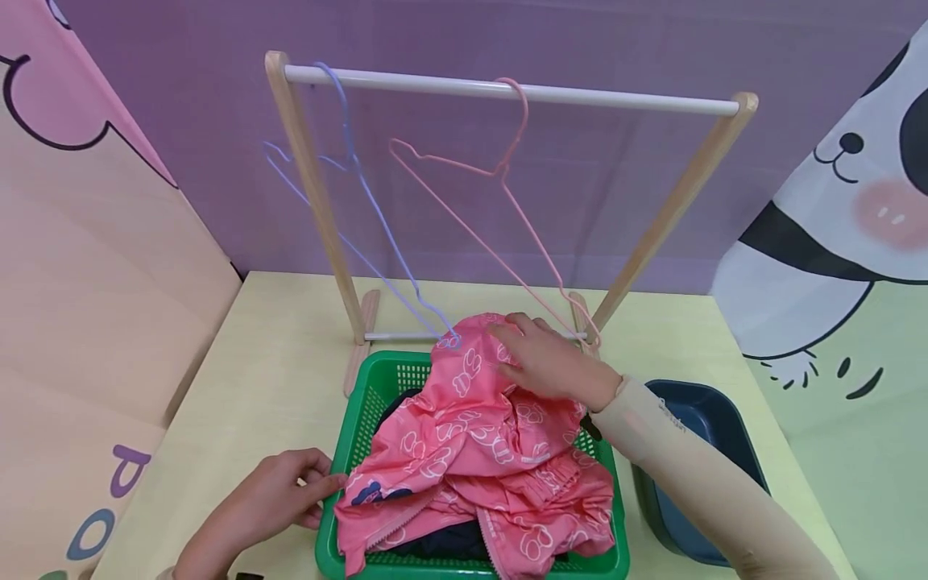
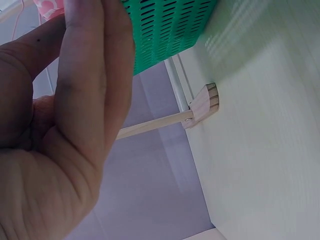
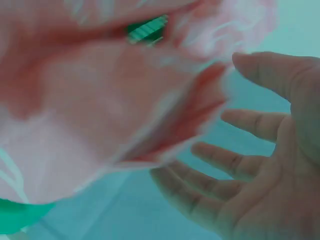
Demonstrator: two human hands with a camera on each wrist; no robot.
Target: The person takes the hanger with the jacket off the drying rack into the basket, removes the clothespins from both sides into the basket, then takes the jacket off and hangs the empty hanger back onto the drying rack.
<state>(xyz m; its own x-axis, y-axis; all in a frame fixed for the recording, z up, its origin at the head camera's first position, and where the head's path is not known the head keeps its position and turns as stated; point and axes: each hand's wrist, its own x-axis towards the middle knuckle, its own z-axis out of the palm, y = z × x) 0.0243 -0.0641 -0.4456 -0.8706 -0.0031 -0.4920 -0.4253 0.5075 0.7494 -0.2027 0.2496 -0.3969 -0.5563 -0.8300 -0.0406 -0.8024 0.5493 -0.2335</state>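
A pink jacket point(image 1: 464, 451) with white outline prints and an unfastened zipper lies heaped in a green plastic basket point(image 1: 348, 451). Its upper part rises toward the back rim. My right hand point(image 1: 547, 358) is at that upper part, palm toward the cloth. In the right wrist view the fingers point(image 3: 250, 162) are spread and fairly straight along the jacket's loose edge. At the basket's left side, my left hand point(image 1: 279, 495) holds the rim, thumb on top and fingers lower down outside. The left wrist view shows those fingers point(image 2: 82, 75) beside the perforated basket wall.
Behind the basket stands a wooden rack point(image 1: 652, 217) with a white top bar point(image 1: 580, 97). A blue hanger point(image 1: 377, 209) and a pink hanger point(image 1: 532, 225) hang from it, their lower ends near the jacket. Dark cloth point(image 1: 449, 541) shows under the jacket. A dark blue tub point(image 1: 732, 435) sits at right, partly behind my right forearm.
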